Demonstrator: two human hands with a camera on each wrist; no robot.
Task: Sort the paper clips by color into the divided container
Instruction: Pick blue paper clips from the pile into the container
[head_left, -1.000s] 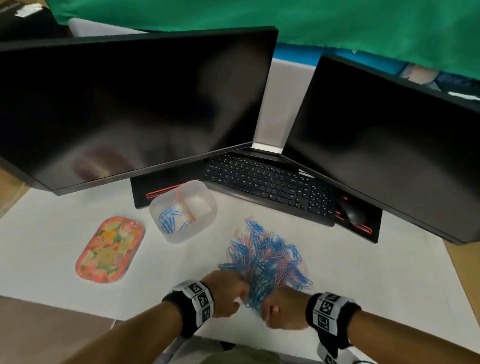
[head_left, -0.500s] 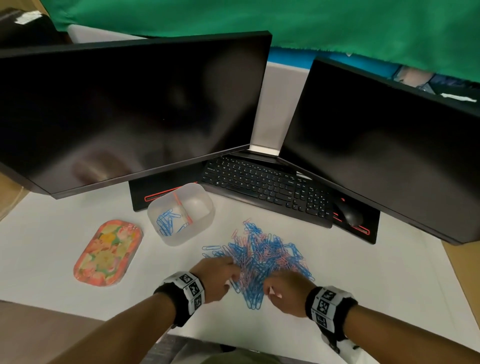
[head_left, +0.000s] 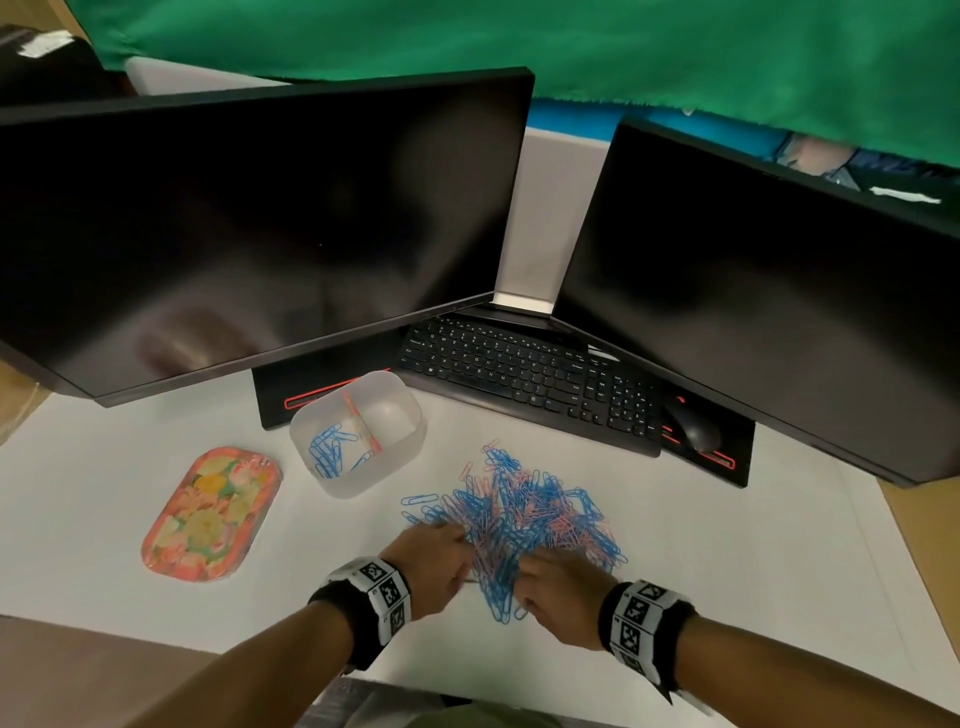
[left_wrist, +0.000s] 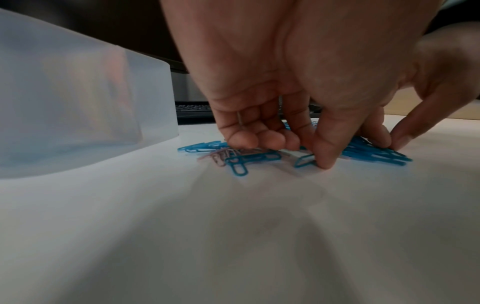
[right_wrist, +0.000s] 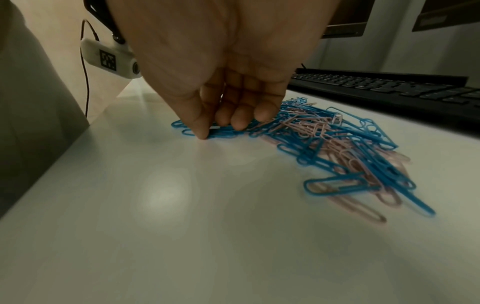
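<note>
A loose pile of blue and pink paper clips (head_left: 524, 514) lies on the white mat in front of me. The clear divided container (head_left: 395, 452) stands to its left rear. Several blue clips (head_left: 330, 452) lie in its left compartment, and the right one shows none. My left hand (head_left: 457, 545) is down on the pile's near left edge, its fingers (left_wrist: 259, 139) curled over clips and its thumb on a blue clip (left_wrist: 303, 162). My right hand (head_left: 530, 577) is at the near edge, and its thumb and fingertips (right_wrist: 233, 125) pinch blue clips (right_wrist: 223, 131) against the mat.
A flowered oval tray (head_left: 210, 512) lies left of the container. A black keyboard (head_left: 524, 374) and mouse (head_left: 696, 431) sit behind the pile, under two dark monitors (head_left: 260, 228). The mat's near edge (head_left: 156, 629) runs close under my forearms.
Both hands have moved forward from the pile's near tip into the clips. The pile has spread out to the left, with a few blue clips now lying apart.
</note>
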